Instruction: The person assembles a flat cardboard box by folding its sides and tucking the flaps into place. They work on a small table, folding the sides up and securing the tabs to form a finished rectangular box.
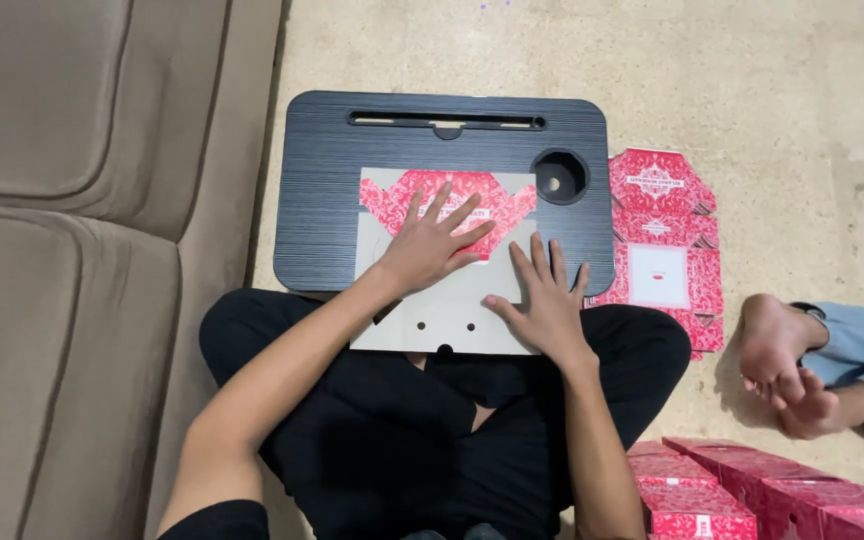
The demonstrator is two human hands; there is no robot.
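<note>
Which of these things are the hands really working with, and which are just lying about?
In use:
left hand
right hand
flat cardboard box blank
black lap desk

Lying about:
flat red blanks on the floor
folded red boxes
beige sofa
another person's feet

I see both hands flat on a carton blank (447, 300) lying on a black lap tabletop (322, 180). Left hand (432, 240) presses its red printed flap; right hand (544, 300) presses the grey side. Flat red blanks (664, 250) lie on the floor (752, 90) just beside; folded red boxes (752, 495) sit lower right.
</note>
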